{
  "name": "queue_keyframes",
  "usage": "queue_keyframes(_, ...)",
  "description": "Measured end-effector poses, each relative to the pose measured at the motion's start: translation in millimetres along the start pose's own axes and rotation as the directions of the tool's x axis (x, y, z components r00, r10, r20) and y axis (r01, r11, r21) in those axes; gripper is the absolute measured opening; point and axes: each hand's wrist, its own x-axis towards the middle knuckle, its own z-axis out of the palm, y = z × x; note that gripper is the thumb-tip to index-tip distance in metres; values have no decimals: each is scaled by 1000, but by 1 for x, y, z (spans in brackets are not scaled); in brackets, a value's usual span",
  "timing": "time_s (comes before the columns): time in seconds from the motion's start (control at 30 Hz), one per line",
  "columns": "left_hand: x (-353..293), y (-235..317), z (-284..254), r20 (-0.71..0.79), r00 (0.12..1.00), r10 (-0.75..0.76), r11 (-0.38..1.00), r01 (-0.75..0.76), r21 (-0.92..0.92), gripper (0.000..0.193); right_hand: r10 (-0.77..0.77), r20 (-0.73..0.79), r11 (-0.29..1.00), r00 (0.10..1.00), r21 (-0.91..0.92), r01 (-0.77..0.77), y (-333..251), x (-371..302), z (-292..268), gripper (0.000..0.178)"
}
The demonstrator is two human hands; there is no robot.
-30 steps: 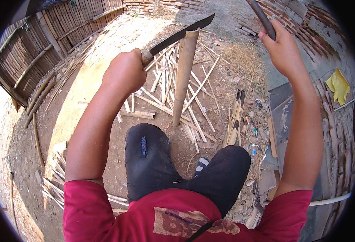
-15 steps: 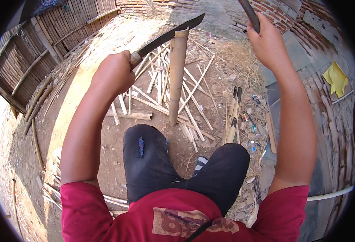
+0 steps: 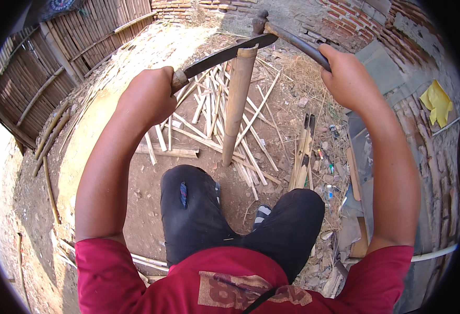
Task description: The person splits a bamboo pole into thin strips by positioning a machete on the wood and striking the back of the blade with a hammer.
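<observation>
My left hand (image 3: pixel 149 98) is closed round the wooden handle of a machete (image 3: pixel 217 60). The dark blade lies across the top end of an upright piece of bamboo (image 3: pixel 237 107), and its tip reaches out past the bamboo on the right. A hammer (image 3: pixel 296 42) is gripped by its dark handle in my right hand (image 3: pixel 351 78). The hammer's head is at the blade's tip end, just beyond the bamboo; whether it touches the blade I cannot tell. The bamboo's foot stands on the dirt in front of my knees.
Split bamboo strips (image 3: pixel 209 102) lie heaped behind and beside the upright piece. A bamboo length (image 3: pixel 170 150) rests at the left, and split dark-edged pieces (image 3: pixel 303 152) at the right. A bamboo fence (image 3: pixel 36 73) stands far left. A yellow sheet (image 3: pixel 437 103) lies far right.
My right hand has brought the hammer down from above to the machete's tip end. The bamboo's top and the blade have shifted a little right and lower.
</observation>
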Motion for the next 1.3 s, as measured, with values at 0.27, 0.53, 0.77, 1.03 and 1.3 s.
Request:
queue_keyframes(0.27, 10, -3, -3, 2, 1000, 30, 999, -30, 13, 22, 58, -158, 955, 986, 295, -9, 30, 0, -19, 23)
queue_keyframes(0.53, 17, -5, -7, 50, 999, 18, 1000, -18, -3, 22, 118, -75, 933, 990, 350, -85, 39, -15, -18, 18)
queue_keyframes(0.77, 23, 4, -12, 94, 995, -21, 1000, 21, -2, 20, 4, -109, 997, 994, 79, 5, 37, 4, -3, 17)
queue_keyframes(1.03, 24, -1, -7, 48, 998, 46, 998, -48, 29, 20, 63, -235, 957, 970, 289, 8, 55, 11, -11, 19)
queue_keyframes(1.3, 22, 2, -16, 62, 990, 125, 990, -129, 63, 27, 58, -147, 974, 987, 226, -24, 43, 9, -32, 23)
